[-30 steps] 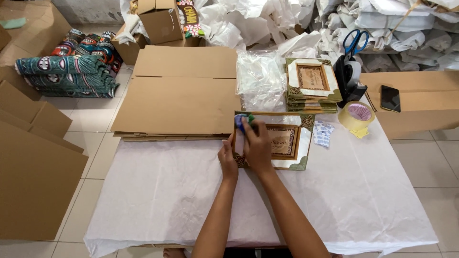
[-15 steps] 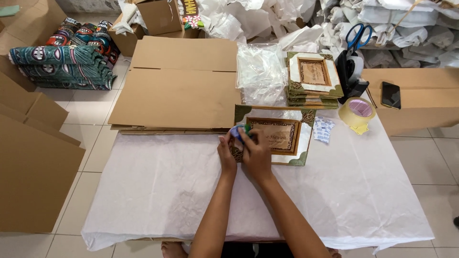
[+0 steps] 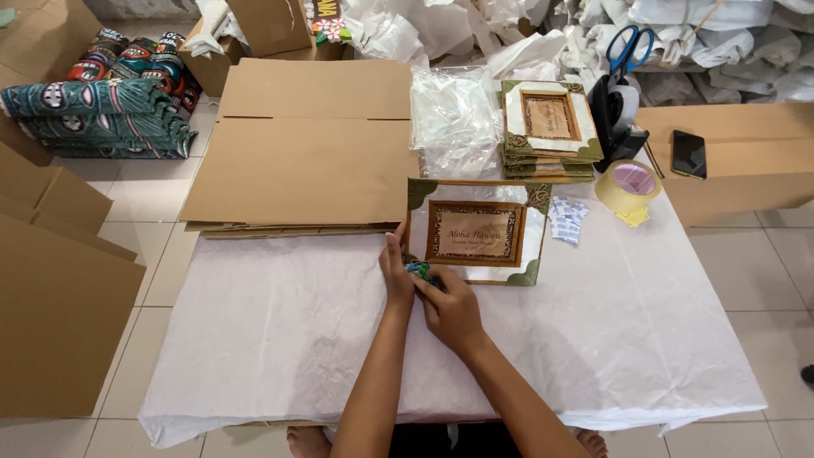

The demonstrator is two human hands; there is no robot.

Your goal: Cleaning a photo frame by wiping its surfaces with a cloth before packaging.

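Head view: left hand (image 3: 396,270) and right hand (image 3: 451,307) together at lower-left corner of picture frame (image 3: 476,231), fingers pinching small blue-green item (image 3: 419,270) (kind unclear). Frame flat on white paper sheet (image 3: 280,339), beside flattened cardboard (image 3: 305,144).

A: The light is bright and even, with a soft daylight quality. I cannot tell its source.

B: Shadows?

A: Only weak ones. A thin, soft shadow lies under the two hands, left hand (image 3: 397,276) and right hand (image 3: 451,309), on the white paper sheet covering the table (image 3: 280,339).

B: Any glare?

A: The clear plastic bags (image 3: 454,119) at 12 o'clock shine a little. The centre is sharp; the small green thing between the fingers is slightly blurred. Straight lines bend near 9 and 3 o'clock.
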